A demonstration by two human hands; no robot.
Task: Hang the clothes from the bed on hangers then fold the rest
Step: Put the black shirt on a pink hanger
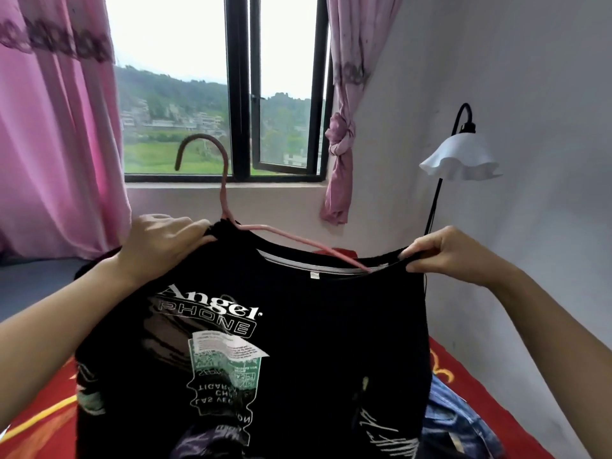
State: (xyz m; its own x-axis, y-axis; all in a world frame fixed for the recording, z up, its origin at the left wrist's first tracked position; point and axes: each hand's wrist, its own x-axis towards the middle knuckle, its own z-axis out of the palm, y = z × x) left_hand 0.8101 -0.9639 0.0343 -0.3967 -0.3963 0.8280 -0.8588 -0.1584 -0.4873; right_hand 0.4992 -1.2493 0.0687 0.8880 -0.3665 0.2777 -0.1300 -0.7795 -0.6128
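A black T-shirt (298, 342) with white and green print hangs in front of me, held up over the bed. A pink hanger (225, 180) sticks out of its neck opening, hook pointing up and left, one arm slanting down into the collar on the right. My left hand (162, 246) grips the shirt's left shoulder together with the hanger's end. My right hand (443, 251) pinches the right side of the collar between thumb and fingers. The rest of the hanger is hidden inside the shirt.
A red bedspread (470, 385) lies below, with blue jeans (460, 422) on it at the lower right. A floor lamp (458, 157) with a white shade stands by the right wall. Ahead are the window (238, 94) and pink curtains (56, 127).
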